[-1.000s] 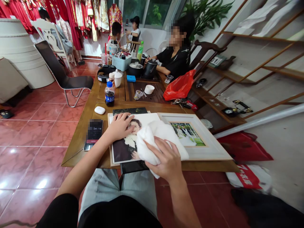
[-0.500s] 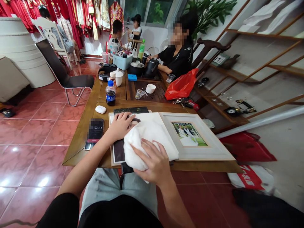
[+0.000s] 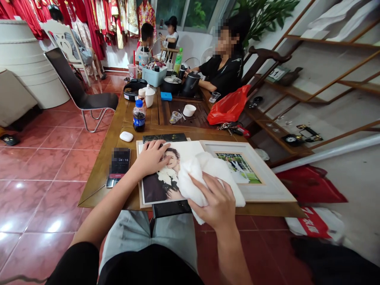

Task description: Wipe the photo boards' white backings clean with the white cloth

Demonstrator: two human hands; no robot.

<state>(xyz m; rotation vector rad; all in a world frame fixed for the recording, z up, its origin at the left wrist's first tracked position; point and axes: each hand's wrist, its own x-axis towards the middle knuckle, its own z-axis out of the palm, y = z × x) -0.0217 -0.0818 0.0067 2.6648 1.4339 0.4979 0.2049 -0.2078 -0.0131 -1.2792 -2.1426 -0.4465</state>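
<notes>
The fingers of the right hand [image 3: 212,202] are bunched around a white cloth [image 3: 204,178], which has moved right since the earlier frame, baring the face on the portrait photo [image 3: 160,178]. The left hand [image 3: 150,158] lies spread on the photo, just beyond the fingers, on the surface [image 3: 99,186].

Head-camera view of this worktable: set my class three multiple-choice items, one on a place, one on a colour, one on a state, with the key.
1. Where is the smartphone relative to the portrait print? A to its left; B on top of it; C under it
2. What colour is the cap of the bottle of dark drink? A red; B white; C blue
3. What is the right hand doing? A holding the smartphone; B hanging in the air; C pressing on a white cloth

1 A: it lies beside the print's left edge.
2 C: the cap shows blue.
3 C: its fingers lie over the cloth.
</notes>
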